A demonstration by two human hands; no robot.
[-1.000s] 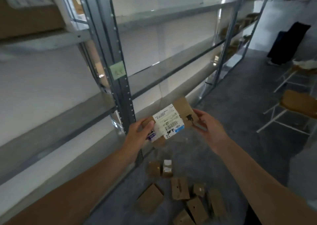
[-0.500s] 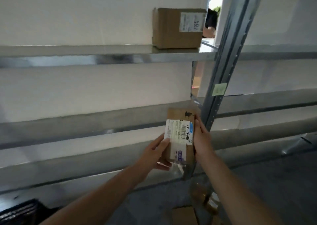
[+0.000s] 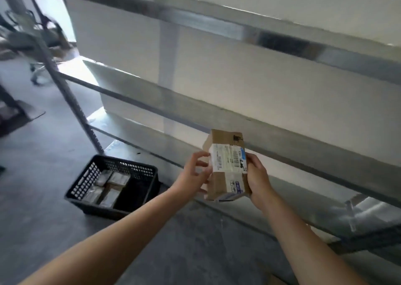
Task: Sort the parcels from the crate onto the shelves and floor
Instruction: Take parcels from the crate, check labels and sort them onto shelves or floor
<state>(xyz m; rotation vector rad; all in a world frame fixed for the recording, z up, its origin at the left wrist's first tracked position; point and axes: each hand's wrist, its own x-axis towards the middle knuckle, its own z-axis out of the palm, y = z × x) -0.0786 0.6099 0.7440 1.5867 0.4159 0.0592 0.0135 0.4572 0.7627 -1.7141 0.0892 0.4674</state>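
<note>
The fingers of the left hand [image 3: 195,174] pinch the left edge of an upright cardboard parcel [image 3: 225,176]. The fingers of the right hand [image 3: 257,176] curl round its right side. Just beyond the fingers runs a metal shelf [image 3: 303,154]. Down to their left, a black crate [image 3: 130,165] with more parcels [image 3: 112,182] inside it sits on the floor [image 3: 43,165].

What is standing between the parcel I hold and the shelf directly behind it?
Nothing visible. The left grip and right grip hold the parcel in front of the metal shelf; no object shows between them. The black crate sits on the floor to the left, off the path.
</note>
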